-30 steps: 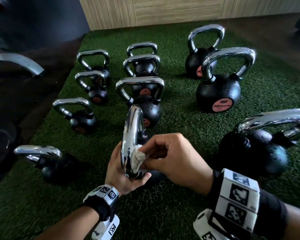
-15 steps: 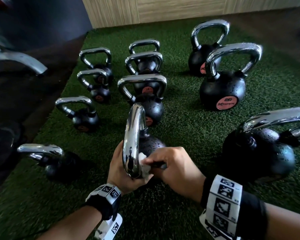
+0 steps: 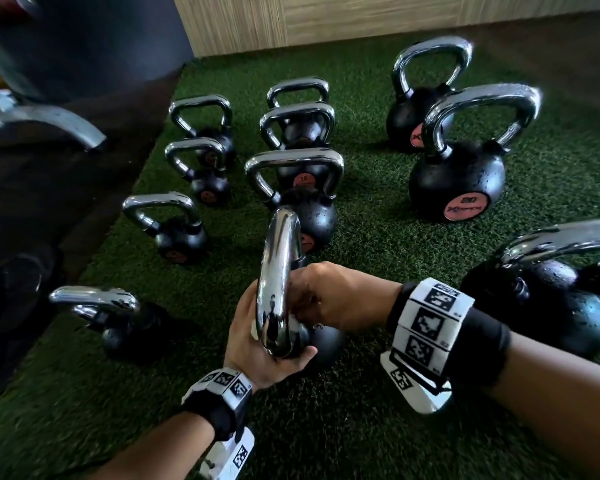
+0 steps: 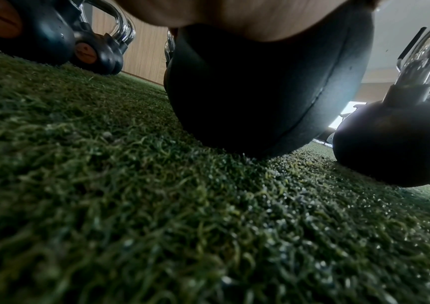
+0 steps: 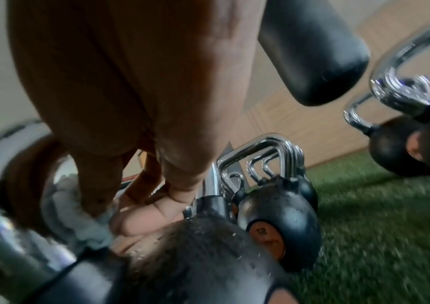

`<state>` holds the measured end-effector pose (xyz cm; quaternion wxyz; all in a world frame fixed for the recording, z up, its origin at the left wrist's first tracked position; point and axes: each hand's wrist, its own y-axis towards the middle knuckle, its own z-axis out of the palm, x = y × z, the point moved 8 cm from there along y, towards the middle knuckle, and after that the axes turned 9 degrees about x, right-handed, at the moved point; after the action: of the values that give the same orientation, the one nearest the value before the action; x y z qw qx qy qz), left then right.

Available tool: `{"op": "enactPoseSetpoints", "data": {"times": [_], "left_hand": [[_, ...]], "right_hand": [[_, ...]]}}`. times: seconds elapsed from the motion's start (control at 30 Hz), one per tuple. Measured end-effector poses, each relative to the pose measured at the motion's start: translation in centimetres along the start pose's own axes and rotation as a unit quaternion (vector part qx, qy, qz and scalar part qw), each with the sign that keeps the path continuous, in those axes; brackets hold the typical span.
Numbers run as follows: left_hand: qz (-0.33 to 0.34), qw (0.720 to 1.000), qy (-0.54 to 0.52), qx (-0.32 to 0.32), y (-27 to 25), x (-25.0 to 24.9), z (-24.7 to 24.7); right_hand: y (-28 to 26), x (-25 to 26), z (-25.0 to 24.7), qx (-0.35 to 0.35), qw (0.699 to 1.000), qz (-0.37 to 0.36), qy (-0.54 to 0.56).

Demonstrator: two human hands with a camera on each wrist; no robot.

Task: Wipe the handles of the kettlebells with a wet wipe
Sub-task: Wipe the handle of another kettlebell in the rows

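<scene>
The kettlebell handles (image 3: pixel 277 282) are seen as polished, mirror-bright chrome, while the bodies (image 3: pixel 456 181) are finished in matt black, finely speckled coating. The floor is covered in rough green artificial turf (image 3: pixel 378 427), and the wall behind is clad in matt wood-grain panel (image 3: pixel 326 15).

Head view downward, wrist views low (close), all sharing turf (image 3: pixel 378 244)

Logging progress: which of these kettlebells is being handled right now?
The nearest kettlebell, front centre: its chrome handle is gripped by the left hand while the right hand presses the wet wipe against it.
</scene>
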<state>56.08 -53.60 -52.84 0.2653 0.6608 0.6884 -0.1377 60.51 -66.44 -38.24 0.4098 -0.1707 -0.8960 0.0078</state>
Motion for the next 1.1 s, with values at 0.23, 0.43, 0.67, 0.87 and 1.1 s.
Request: {"op": "enactPoseSetpoints", "data": {"times": [0.23, 0.43, 0.67, 0.87, 1.1], "left_hand": [[0.056, 0.992, 0.106, 0.026, 0.0, -0.9, 0.7], [0.148, 0.986, 0.057, -0.056, 0.6, -2.0, -0.9], [0.130, 0.986, -0.041, -0.096, -0.1, -2.6, -2.1], [0.122, 0.985, -0.062, -0.108, -0.2, -3.7, -2.6], [0.113, 0.985, -0.071, -0.109, -0.3, -3.7, -3.0]], "right_hand": [[1.0, -1.6, 0.8, 0.041, 0.993, 0.018, 0.112], [0.5, -2.1, 2.3, -0.005, 0.890, -0.053, 0.453], [0.4, -2.1, 1.9, -0.028, 0.816, -0.085, 0.571], [0.3, -3.2, -0.4, -0.174, 0.827, -0.049, 0.532], [-0.4, -4.9, -3.1, -0.393, 0.878, 0.067, 0.263]]}}
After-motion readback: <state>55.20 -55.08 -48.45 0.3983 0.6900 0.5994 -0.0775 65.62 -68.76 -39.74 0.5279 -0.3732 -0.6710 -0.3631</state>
